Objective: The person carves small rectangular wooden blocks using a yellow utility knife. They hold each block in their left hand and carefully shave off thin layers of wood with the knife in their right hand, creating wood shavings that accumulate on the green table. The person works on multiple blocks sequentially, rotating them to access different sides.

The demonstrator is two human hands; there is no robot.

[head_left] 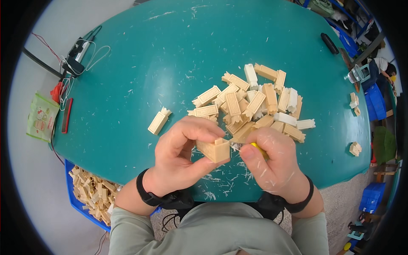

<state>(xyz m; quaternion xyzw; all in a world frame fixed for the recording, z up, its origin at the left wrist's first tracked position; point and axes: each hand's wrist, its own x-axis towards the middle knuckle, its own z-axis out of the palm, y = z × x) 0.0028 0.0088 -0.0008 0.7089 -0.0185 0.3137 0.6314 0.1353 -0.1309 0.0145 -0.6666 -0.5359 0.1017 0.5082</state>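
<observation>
Beige plastic block (216,150) pinched in left hand (180,155), right hand (272,163) closed round yellow-handled tool (257,147) at its edge, block pile (255,104) behind, teal table (170,55).

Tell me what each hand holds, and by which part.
Left hand grips a beige plastic block by its top and bottom. Right hand holds a yellow-handled tool by its handle.
</observation>
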